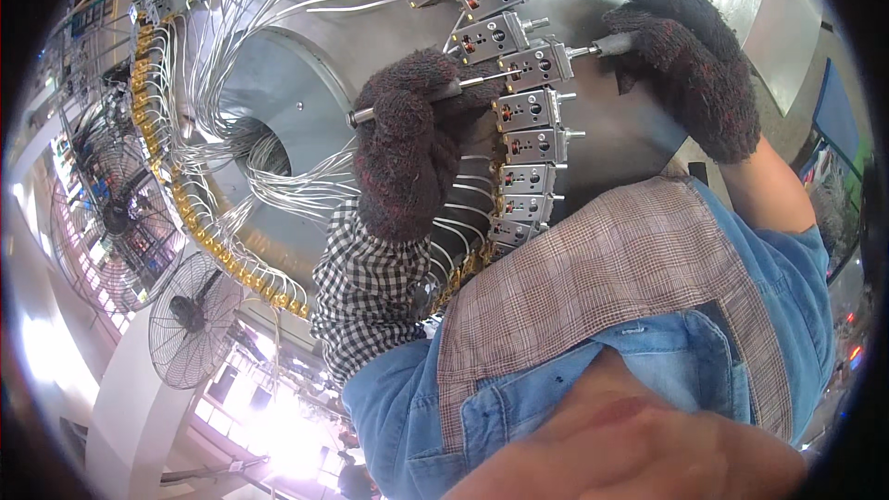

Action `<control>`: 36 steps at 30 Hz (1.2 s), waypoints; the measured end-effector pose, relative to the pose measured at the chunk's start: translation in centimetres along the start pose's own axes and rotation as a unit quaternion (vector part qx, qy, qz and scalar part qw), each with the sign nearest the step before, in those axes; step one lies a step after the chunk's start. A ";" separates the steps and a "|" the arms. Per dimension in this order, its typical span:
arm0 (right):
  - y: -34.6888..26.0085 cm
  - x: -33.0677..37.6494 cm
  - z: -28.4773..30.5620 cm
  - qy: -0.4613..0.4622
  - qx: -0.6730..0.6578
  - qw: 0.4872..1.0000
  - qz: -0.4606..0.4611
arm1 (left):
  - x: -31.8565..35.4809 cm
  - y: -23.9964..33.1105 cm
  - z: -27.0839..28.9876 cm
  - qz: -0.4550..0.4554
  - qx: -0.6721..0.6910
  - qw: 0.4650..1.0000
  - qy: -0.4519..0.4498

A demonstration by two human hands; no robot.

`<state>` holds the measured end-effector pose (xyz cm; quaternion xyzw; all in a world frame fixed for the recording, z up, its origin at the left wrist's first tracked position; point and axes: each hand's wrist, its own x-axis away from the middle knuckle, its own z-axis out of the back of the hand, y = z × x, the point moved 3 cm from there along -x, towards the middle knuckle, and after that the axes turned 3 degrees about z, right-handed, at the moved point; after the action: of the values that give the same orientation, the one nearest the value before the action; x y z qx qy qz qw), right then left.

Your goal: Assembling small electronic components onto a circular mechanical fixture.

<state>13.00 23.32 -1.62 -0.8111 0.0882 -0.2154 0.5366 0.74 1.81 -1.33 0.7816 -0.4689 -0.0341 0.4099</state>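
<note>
My left hand [398, 143], in a dark knitted glove, is closed round a slim metal tool with a thin pointed shaft [448, 90]. The shaft's tip lies over the face of a small silver metal block [537, 67]. On the right, my right hand [690, 65], gloved alike, pinches a grey cylindrical piece [615, 43] in line with that block's threaded stud [582, 52]. Whether the piece turns on the stud cannot be told. Similar blocks with studs [530, 111] sit in a curved row above and below.
Bundles of white wires [306, 187] run through a hole in the round metal plate [306, 65]. Brass-coloured fittings [222, 255] line the ring's left edge. A standing fan [193, 317] is at lower left, and a blue panel [836, 111] at far right.
</note>
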 end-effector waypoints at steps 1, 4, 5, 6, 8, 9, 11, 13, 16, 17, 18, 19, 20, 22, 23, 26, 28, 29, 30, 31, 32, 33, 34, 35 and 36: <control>0.0 -0.1 0.0 0.016 0.042 0.999 0.016 | 0.0 0.0 0.2 0.001 -0.014 1.000 0.003; 0.0 0.1 0.2 0.007 0.038 0.999 0.022 | 0.0 0.0 0.1 0.000 -0.026 1.000 0.005; 0.0 0.3 0.1 -0.020 -0.009 1.000 0.013 | 0.0 0.1 0.0 -0.001 -0.025 1.000 0.004; -0.1 0.3 -0.1 -0.019 -0.009 1.000 0.013 | 0.1 0.1 -0.1 -0.001 -0.024 1.000 0.005; -0.5 0.3 -0.5 0.006 0.019 0.998 0.066 | 0.1 0.1 -0.3 -0.010 -0.022 1.000 -0.003; -0.4 0.3 -0.2 0.006 0.019 0.998 0.066 | 0.1 0.2 -0.2 -0.010 -0.022 1.000 -0.002; -0.5 0.1 0.2 -0.038 0.121 0.990 0.067 | 0.2 0.2 0.2 0.036 0.004 0.999 0.023; -1.1 -0.2 0.0 -0.004 0.111 0.994 0.014 | 0.2 -0.2 0.5 0.022 -0.008 1.000 0.021; -1.3 -0.8 1.0 -0.045 0.274 0.955 0.105 | 0.1 -0.1 0.5 0.028 -0.021 0.998 0.047; -1.7 -0.8 0.7 -0.115 0.432 0.861 0.242 | 0.1 -0.1 0.5 0.049 -0.022 0.996 0.074; -1.9 -0.6 0.2 -0.115 0.432 0.861 0.242 | 0.1 -0.2 0.5 0.049 -0.022 0.996 0.073; -2.1 -0.6 -0.3 -0.088 0.244 0.958 0.123 | 0.1 -0.2 0.3 0.027 -0.023 0.998 0.045; -1.7 -0.6 -0.5 -0.056 0.040 0.998 -0.004 | 0.1 -0.2 0.1 0.005 -0.024 1.000 0.017; -1.4 -0.5 -0.4 -0.059 0.023 0.998 0.012 | 0.1 -0.2 0.5 0.012 -0.027 0.999 0.020; -1.3 -0.5 -0.3 -0.062 0.005 0.998 0.029 | 0.1 -0.2 0.6 0.019 -0.030 0.999 0.022; -1.5 -1.0 1.3 -0.057 0.402 0.901 0.153 | -0.1 -0.2 -0.2 -0.001 -0.041 0.999 0.011; -1.9 -0.8 0.1 -0.045 0.237 0.967 0.078 | 0.2 -0.1 0.2 -0.002 -0.050 0.999 0.016; -1.7 -0.7 -0.3 -0.029 0.065 0.997 -0.002 | 0.3 -0.1 0.4 -0.002 -0.061 0.998 0.020; -1.7 -0.7 -0.2 -0.028 0.065 0.997 -0.002 | 0.3 -0.1 0.3 -0.001 -0.060 0.998 0.020; -1.7 -0.6 0.0 -0.042 0.064 0.997 -0.008 | 0.3 0.0 0.2 -0.013 -0.100 0.995 0.017; -1.7 -0.5 0.2 -0.057 0.062 0.996 -0.014 | 0.3 0.1 0.0 -0.025 -0.139 0.990 0.014; -1.6 -0.7 0.5 -0.056 0.062 0.996 -0.014 | 0.3 0.2 -0.1 -0.025 -0.139 0.990 0.013; -2.2 -1.1 0.5 -0.080 0.343 0.925 0.143 | 0.3 0.1 0.0 0.012 -0.094 0.994 0.046; -2.5 -1.0 0.0 -0.096 0.587 0.752 0.284 | 0.3 -0.1 0.2 0.048 -0.049 0.995 0.078; -2.5 -1.0 0.1 -0.097 0.586 0.753 0.285 | 0.4 -0.2 0.2 0.048 -0.049 0.995 0.079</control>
<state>11.92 24.82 0.35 -0.2918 0.1192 0.0173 0.9489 0.96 1.44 -1.48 0.7375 -0.4697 0.0239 0.4847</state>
